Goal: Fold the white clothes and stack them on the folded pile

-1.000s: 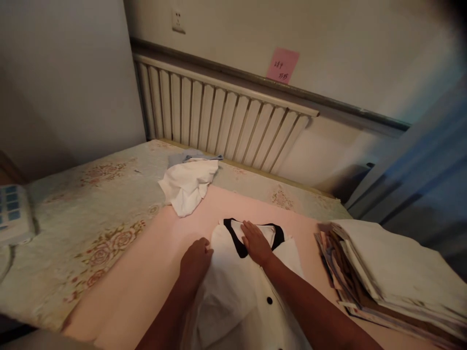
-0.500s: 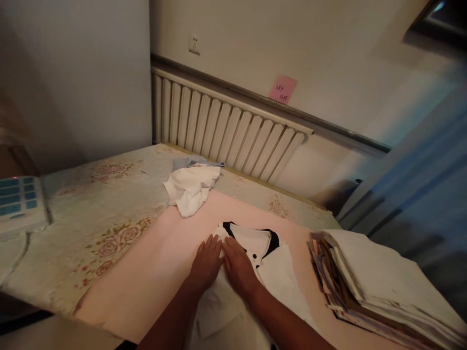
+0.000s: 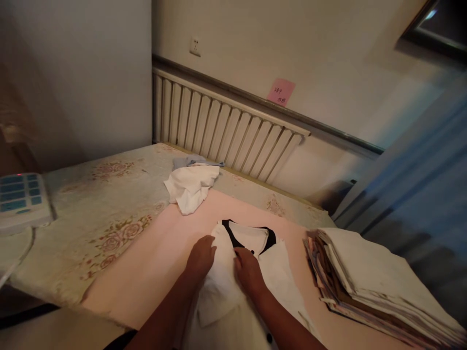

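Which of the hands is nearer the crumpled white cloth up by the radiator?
Left. The left hand lies almost directly below the crumpled white cloth; the right hand sits farther right and lower.

You have a crumpled white cloth [image 3: 190, 188] lying on the far part of the pink sheet [image 3: 146, 272], with a blue cloth [image 3: 189, 160] just behind it. To your right sits a stack of papers and folded fabric [image 3: 368, 287]. A floral bedcover [image 3: 98, 214] spreads to your left, bearing a device with blue keys [image 3: 20, 199] at its edge. A ribbed radiator [image 3: 222, 129] lines the wall, with a pink note [image 3: 280, 92] and a wall socket [image 3: 195, 45] above it.
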Tool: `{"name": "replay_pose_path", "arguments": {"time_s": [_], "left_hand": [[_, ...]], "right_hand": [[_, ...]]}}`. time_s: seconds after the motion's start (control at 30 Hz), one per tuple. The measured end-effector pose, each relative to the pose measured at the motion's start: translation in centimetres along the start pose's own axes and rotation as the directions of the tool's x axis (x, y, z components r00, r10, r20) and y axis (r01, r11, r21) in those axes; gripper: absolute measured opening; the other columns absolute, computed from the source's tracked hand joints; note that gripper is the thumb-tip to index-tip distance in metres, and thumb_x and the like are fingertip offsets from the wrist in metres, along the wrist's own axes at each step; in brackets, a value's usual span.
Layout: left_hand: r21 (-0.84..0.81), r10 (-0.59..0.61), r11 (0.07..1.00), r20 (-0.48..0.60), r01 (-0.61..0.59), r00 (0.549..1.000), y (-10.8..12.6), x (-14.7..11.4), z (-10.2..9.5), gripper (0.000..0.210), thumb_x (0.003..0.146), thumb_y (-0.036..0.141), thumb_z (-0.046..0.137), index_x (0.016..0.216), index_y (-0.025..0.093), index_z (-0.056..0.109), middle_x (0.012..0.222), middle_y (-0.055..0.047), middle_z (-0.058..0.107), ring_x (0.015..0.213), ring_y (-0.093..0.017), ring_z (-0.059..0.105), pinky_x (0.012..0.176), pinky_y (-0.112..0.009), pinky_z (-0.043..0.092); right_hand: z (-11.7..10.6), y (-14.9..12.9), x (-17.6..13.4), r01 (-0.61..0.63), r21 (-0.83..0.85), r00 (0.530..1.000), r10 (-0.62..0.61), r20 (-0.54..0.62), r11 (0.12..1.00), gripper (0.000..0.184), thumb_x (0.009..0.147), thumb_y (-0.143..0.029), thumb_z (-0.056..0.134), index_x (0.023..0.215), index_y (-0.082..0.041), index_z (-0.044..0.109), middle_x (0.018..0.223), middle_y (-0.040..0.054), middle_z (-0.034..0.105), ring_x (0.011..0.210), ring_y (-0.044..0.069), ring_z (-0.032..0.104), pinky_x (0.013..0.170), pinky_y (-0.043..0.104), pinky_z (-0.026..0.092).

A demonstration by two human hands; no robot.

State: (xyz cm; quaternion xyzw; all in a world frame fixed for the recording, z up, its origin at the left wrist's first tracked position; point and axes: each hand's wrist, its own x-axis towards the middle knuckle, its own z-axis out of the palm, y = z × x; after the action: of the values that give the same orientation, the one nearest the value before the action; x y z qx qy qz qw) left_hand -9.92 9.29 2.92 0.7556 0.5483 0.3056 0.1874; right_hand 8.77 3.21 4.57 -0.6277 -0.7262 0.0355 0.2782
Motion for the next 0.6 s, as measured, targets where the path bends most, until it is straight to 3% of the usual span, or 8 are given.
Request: {"name": "replay_pose_path", "arguments": {"time_s": [0.17,0.37,0.6], "left_hand": [[-0.062,-0.048,0.997,0.02,0.049,0.999,-0.2,-0.6,-2.2,0.025,0.086,0.021,0.041,0.098,0.017,0.063,0.102,-0.008,0.066,0.096,-0.019,0.059,0.086,-0.031,0.044],[-0.099,-0.09,0.991,0.06,0.096,0.994,-0.1,-1.2,-3.3,0.021,0.085,0.019,0.039,0.087,0.019,0.06,0.09,-0.005,0.066,0.083,-0.016,0.058,0.073,-0.027,0.04],[-0.104,-0.123,0.986,0.093,0.133,0.988,0.2,-1.3,-4.0,0.019,0.085,0.02,0.04,0.083,0.019,0.059,0.086,-0.003,0.066,0.08,-0.015,0.057,0.069,-0.025,0.037]], "right_hand": [[-1.4,-0.7,-1.2,-0.27,0.071,0.963,0.267,0.036,0.96,0.036,0.081,-0.018,0.043,0.108,-0.016,0.067,0.101,0.0083,0.07,0.093,0.022,0.064,0.083,0.031,0.047],[-1.7,-0.8,-1.3,-0.414,0.133,0.906,0.394,0.153,0.9,0.037,0.074,-0.019,0.046,0.105,-0.017,0.067,0.073,0.0013,0.067,0.071,0.019,0.062,0.067,0.026,0.044],[-1.9,-0.1,-1.8,-0.594,0.3,0.805,0.549,0.225,0.747,0.038,0.069,-0.024,0.053,0.104,-0.013,0.065,0.062,-0.0014,0.058,0.06,0.016,0.055,0.059,0.026,0.042]]}}
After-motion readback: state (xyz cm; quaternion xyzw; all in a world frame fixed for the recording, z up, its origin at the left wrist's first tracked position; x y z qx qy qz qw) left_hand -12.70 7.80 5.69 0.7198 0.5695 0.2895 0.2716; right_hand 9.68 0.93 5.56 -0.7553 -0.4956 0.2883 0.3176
